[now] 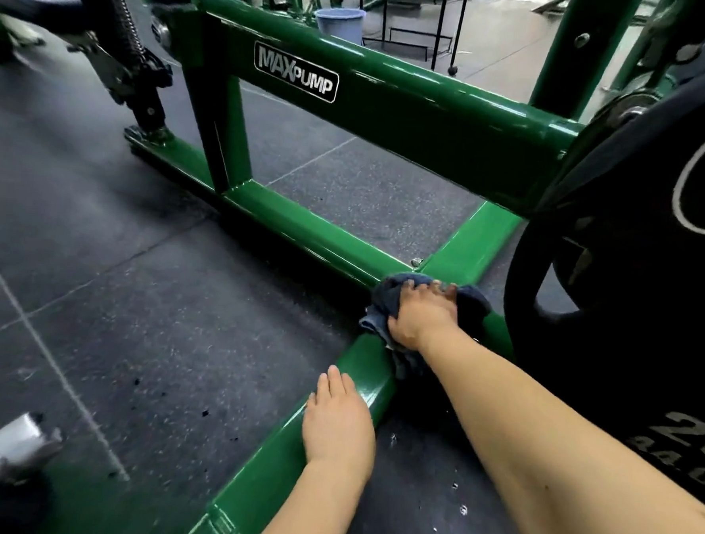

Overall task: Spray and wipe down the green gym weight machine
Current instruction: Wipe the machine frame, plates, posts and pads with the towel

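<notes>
We have the soft, floppy cloth (pixel 394 298) bunched under our right hand (pixel 420 316), its grip holding it against the machine's (pixel 352 101) low green bar (pixel 303 230). Left hand (pixel 339 420) lies flat, bracing. Glossy paint looks slippery; frame rigid, heavy.

"MAXPUMP" badge (pixel 296 72) on green crossbar (pixel 414 101)
</notes>
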Tool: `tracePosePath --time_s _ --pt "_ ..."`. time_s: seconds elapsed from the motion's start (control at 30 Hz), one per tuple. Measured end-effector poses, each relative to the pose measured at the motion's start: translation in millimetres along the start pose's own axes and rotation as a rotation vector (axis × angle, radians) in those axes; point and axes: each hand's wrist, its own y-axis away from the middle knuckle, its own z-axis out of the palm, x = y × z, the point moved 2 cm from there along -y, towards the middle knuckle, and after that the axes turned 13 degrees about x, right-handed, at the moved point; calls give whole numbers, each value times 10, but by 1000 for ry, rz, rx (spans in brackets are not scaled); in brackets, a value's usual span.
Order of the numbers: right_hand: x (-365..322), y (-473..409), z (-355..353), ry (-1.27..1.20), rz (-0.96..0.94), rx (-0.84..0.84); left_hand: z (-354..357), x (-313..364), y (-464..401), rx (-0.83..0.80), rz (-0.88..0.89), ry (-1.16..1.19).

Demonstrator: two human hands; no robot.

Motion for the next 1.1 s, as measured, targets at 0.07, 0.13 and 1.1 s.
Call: tracePosePath --time_s 0.07,0.13,1.1 --pt "-75 51 -2 71 -23 4 -13 10 10 -7 -13 3" --pt "-181 170 -47 97 -79 60 2 -10 9 0 -12 -8" --pt "-181 487 -100 98 -148 53 7 -73 36 -1 53 -16"
